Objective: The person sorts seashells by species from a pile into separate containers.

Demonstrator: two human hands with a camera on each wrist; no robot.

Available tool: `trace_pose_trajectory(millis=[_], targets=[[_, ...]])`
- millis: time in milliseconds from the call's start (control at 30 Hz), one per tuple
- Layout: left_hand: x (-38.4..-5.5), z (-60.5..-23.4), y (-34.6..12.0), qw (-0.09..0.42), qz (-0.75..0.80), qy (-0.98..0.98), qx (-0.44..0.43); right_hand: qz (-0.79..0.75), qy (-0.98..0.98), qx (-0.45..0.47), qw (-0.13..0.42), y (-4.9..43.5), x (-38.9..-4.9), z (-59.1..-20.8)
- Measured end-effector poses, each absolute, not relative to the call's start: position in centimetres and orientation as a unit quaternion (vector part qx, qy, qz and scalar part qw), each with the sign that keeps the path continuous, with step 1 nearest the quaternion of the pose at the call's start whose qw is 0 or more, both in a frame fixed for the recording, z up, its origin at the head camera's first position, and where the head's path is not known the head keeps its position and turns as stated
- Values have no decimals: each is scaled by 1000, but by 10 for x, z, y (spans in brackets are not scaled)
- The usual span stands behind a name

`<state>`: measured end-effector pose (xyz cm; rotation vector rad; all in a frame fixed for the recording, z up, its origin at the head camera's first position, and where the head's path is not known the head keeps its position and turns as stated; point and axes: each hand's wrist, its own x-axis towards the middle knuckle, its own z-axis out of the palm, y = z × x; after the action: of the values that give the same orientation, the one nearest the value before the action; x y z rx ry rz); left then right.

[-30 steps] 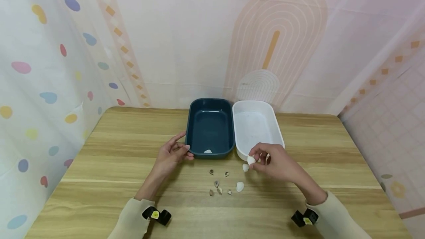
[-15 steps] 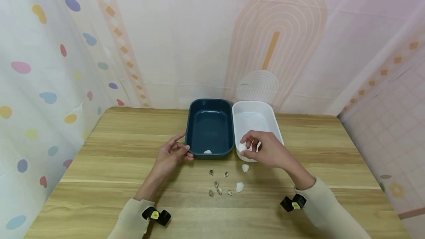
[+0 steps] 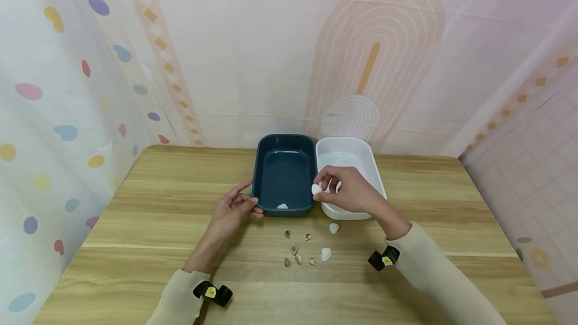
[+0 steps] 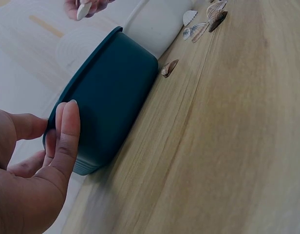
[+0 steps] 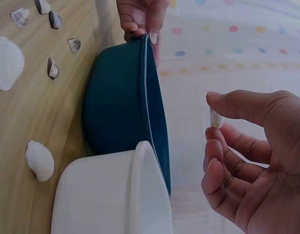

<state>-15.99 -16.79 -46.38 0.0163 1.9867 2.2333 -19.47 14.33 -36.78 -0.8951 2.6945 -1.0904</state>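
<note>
My left hand (image 3: 232, 212) holds the near left corner of a dark teal dish (image 3: 289, 174), thumb at the rim and fingers along the outside wall (image 4: 108, 97). Inside that dish, near its front, lies one white seashell (image 3: 282, 206). Between thumb and fingertips, my right hand (image 3: 349, 189) pinches another white seashell (image 5: 216, 118), raised above the rims where the teal dish meets the white dish (image 3: 375, 179). Right of the group on the table lie two white seashells, a smaller one (image 3: 333, 228) and a larger one (image 3: 326, 254).
Several small brownish seashells (image 3: 294, 251) are scattered on the wooden table (image 3: 158, 224) in front of the dishes. Both dishes stand side by side near the back edge. A patterned cloth (image 3: 253, 54) hangs behind them, with more cloth at both sides.
The right hand has carried its white seashell up and leftward, from the front of the white dish to the teal dish's right rim. The left hand stays in place.
</note>
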Motion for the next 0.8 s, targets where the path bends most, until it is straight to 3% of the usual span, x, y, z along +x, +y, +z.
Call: trace_pose_trajectory(millis=[800], targets=[[-161, -463, -167, 75, 747, 660, 13, -327, 899, -271, 108, 105, -238, -375]])
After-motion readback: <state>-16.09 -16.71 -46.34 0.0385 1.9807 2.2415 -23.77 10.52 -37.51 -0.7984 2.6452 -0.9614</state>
